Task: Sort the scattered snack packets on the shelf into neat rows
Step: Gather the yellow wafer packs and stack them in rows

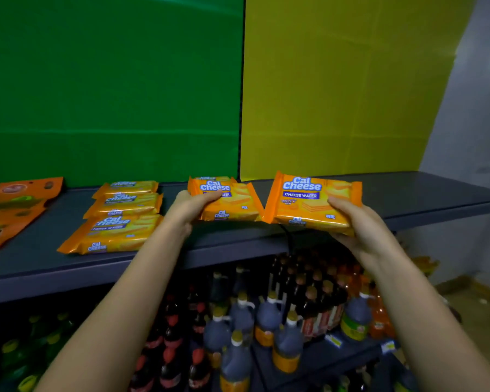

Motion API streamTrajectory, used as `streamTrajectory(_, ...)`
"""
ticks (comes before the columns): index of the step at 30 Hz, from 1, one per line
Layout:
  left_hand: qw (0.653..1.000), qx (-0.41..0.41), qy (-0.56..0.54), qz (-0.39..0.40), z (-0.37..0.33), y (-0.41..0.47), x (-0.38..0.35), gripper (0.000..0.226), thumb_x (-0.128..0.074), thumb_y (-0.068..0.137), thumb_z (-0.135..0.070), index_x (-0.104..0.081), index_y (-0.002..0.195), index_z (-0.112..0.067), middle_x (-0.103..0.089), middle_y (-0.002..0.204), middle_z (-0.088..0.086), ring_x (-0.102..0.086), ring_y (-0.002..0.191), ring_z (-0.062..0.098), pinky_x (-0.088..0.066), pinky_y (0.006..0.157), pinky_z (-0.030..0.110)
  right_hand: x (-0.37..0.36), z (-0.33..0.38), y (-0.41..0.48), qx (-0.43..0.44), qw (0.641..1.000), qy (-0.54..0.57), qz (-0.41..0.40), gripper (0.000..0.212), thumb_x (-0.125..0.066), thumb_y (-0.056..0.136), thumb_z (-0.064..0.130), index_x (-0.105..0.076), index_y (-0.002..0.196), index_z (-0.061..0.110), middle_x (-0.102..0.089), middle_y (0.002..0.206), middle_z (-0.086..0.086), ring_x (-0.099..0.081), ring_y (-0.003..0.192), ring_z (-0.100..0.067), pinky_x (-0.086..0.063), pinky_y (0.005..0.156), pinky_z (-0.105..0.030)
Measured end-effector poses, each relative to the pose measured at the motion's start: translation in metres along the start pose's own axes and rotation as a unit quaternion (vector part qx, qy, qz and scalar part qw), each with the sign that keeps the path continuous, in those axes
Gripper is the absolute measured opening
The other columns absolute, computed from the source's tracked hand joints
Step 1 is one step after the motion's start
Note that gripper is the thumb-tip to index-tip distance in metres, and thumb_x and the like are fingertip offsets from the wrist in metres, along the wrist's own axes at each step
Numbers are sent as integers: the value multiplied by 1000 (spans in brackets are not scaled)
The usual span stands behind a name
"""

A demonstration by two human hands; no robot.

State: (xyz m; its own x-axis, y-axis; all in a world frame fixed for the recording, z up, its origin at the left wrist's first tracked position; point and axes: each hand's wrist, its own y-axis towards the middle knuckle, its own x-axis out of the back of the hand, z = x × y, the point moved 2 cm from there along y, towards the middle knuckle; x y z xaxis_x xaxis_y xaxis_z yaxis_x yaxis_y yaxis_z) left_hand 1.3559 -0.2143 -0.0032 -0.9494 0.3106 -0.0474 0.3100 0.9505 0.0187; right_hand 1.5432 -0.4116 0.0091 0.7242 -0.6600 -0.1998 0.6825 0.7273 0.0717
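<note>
The grey shelf [436, 193] runs from 9 to 3 o'clock, with bottles [266, 321] stocked below at 6 o'clock. At 9 o'clock of the hands, three wafer packets [119, 219] already lie in a front-to-back column, with orange pouches [12, 205] beyond. The left hand [187, 207] grips the left packet [229, 199] at the shelf's front edge. At its 3 o'clock, the right hand [362, 230] tilts the right packet [311, 202] label-up, likely to start the next column. Each thumb presses on top; the fingers curl underneath, mostly hidden.
</note>
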Motion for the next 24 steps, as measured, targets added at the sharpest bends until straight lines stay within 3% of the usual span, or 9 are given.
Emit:
streamTrajectory(4, 999, 17, 27, -15, 4, 39, -13, 44, -72, 77, -12, -56, 116, 1, -64, 115, 18, -56, 63, 13, -50, 53, 23, -12, -7, 41, -20, 999, -10, 38, 3, -58, 88, 18, -60, 86, 18, -65, 82, 2, -60, 72, -9, -47, 64, -25)
streamTrajectory(7, 997, 45, 51, -38, 14, 61, -15, 47, -73, 77, -12, -55, 118, 3, -62, 118, 20, -59, 69, 20, -52, 54, 25, -18, -17, 64, -41, 997, -18, 67, 2, -58, 87, 18, -60, 88, 17, -66, 80, 1, -61, 71, -10, -48, 64, -25)
streamTrajectory(12, 979, 45, 165, -110, 24, 94, -6, 71, -82, 55, -42, -62, 110, -2, -66, 114, 15, -64, 99, 28, -52, 89, 39, -28, -35, 90, -75, 983, -54, 157, 25, -64, 83, 16, -62, 108, 12, -71, 86, -1, -67, 69, -8, -53, 62, -20)
streamTrajectory(16, 951, 36, 272, -143, 25, 101, -9, 74, -77, 56, -56, -64, 109, -5, -65, 116, 14, -60, 107, 31, -49, 92, 39, -37, -44, 101, -82, 970, -64, 219, 39, -66, 81, 7, -58, 118, 4, -70, 105, -12, -67, 80, -17, -56, 66, -20)
streamTrajectory(19, 926, 36, 334, -173, 26, 101, -12, 71, -73, 63, -59, -64, 106, -4, -65, 114, 16, -59, 107, 33, -49, 88, 39, -46, -51, 106, -75, 963, -87, 244, 41, -68, 79, 6, -56, 119, 3, -69, 109, -14, -68, 86, -20, -56, 70, -22)
streamTrajectory(24, 909, 34, 370, -192, 26, 103, -15, 63, -70, 68, -56, -63, 103, -5, -64, 114, 16, -59, 106, 34, -48, 86, 39, -59, -63, 113, -44, 945, -191, 263, 51, -76, 74, 22, -53, 118, 10, -68, 111, -5, -66, 100, -20, -51, 92, -36)
